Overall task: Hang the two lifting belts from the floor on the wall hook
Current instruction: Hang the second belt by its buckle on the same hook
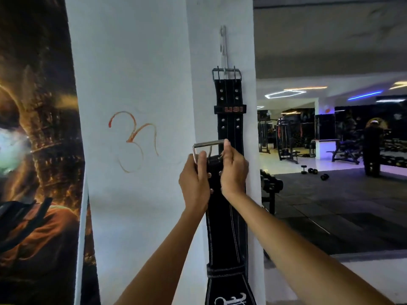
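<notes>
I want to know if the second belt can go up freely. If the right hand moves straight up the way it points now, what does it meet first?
The right hand would likely slide up along the hung belt and first meet its USI keeper loop, well below the wall hook. Depth is unclear, so it may pass in front.

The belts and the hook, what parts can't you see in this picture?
- Second belt, head view: its bottom end runs off the lower edge.
- Its buckle: the left hand and right hand cover where it joins the strap.
- Hanging belt: its lower part is behind the hands and second belt.
- Wall hook: the tip is hidden by that belt's buckle.
- White logo at the bottom: cut off, unreadable.
</notes>
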A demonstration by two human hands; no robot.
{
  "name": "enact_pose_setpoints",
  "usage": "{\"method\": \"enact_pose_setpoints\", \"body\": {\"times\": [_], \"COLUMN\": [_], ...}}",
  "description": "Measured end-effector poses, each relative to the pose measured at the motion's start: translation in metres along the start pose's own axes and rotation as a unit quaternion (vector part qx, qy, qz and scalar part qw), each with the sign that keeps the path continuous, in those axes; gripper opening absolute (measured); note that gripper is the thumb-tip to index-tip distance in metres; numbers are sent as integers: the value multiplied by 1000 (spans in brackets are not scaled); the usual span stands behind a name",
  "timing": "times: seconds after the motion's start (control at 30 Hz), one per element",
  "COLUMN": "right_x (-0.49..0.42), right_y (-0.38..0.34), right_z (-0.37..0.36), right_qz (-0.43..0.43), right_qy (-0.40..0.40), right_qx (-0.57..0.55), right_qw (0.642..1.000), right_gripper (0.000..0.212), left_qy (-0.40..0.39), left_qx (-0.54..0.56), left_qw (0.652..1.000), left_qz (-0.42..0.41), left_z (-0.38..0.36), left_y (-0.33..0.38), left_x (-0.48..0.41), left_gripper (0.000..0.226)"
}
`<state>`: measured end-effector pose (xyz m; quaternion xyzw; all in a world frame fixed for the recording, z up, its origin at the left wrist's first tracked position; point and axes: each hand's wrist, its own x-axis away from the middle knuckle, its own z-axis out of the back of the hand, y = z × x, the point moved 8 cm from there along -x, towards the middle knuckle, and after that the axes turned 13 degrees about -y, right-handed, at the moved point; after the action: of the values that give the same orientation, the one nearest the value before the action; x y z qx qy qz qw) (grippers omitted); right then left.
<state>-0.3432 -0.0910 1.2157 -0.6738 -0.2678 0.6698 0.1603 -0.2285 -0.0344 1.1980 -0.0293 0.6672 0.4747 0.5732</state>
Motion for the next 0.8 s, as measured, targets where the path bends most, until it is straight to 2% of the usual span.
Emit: {"method": "enact_pose_setpoints", "body": {"times": [0.1,0.23,0.33,0.4,0.57,0.8], "right_x": [-47,-145,-229,-288,-416,-495], "right_y": [3,7,2,2,14,38], "right_z": [6,17,22,19,7,-20], "right_qz": [31,78,113,118,72,20], "right_qy": [12,16,27,28,24,-27], "right_qx": [24,16,50,69,99,143], "right_qw": [999,997,992,990,992,989], "right_gripper": [51,61,59,56,55,52], "left_qy": [24,51,86,102,112,76], "left_qx": [-25,-47,-88,-107,-131,-205], "left_qw": [999,989,977,974,980,975], "left_qz": [-39,-133,-176,-174,-102,-32], "left_z": [-18,-48,-70,-83,-100,-108], "left_y": [8,32,51,58,56,39], "left_x": [-49,-143,-217,-269,-395,-475], "left_gripper": [42,51,55,58,51,43]}}
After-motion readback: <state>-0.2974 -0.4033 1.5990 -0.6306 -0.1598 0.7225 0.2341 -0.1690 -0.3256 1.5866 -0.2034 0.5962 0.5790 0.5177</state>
